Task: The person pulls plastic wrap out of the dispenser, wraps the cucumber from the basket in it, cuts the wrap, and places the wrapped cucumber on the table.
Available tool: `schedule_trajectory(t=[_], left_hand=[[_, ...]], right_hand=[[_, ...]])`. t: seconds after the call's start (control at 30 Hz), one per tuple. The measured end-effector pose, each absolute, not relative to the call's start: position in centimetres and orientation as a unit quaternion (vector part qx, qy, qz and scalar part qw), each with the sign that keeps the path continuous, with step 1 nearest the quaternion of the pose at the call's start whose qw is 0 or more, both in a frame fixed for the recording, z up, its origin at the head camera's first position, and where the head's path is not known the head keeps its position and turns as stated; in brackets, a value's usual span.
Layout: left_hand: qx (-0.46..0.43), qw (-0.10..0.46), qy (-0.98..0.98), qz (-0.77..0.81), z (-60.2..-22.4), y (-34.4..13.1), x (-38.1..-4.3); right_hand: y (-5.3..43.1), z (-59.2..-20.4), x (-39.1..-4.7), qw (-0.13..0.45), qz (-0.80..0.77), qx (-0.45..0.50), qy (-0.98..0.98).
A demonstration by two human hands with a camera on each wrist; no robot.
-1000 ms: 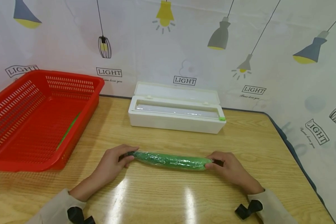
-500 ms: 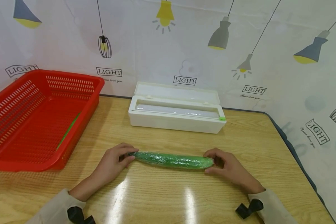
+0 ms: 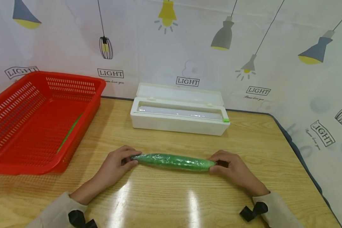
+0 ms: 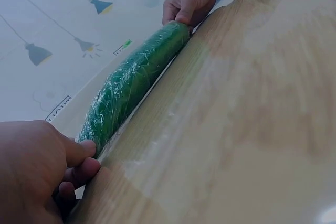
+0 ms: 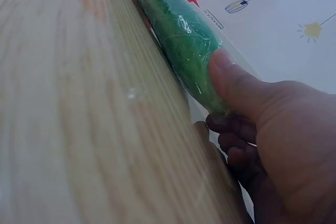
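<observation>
While the wrapped cucumber (image 3: pixel 174 161) is lying just in front of the film dispenser (image 3: pixel 179 114), the left hand (image 3: pixel 115 166) and right hand (image 3: pixel 233 171) are still pinching its ends; it is edging slightly nearer the dispenser, the wrap looking nearly sealed.

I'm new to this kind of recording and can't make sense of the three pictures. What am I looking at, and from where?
There is no machine here: a person works with two bare hands. The wide picture comes from a camera on the person's head; the two close ones come from cameras on the wrists. On the wooden table lies a cucumber wrapped in cling film. The left hand pinches one end of it and the right hand pinches the other. Behind it stands an open white cling film dispenser, and at the left a red basket with something thin and green inside.
</observation>
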State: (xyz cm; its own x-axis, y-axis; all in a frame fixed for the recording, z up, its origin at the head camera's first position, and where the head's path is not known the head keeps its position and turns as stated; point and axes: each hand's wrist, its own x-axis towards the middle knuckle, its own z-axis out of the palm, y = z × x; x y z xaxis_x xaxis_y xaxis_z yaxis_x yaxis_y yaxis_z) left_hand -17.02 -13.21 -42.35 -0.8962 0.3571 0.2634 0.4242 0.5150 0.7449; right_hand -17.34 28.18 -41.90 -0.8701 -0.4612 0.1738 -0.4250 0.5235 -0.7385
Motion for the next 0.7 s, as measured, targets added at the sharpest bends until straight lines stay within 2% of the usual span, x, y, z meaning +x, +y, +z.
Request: schedule_trajectory(t=[0.3, 0.7], left_hand=[[-0.238, 0.053, -0.863, -0.441, -42.42, -13.08, -17.09], [-0.238, 0.037, -0.866, -0.437, -42.40, -13.13, -17.00]], right_hand=[[28.27, -42.13, -17.36, 0.013, -0.398, -0.270, 0.877], [28.02, -42.25, -17.57, 0.008, -0.362, -0.321, 0.875]])
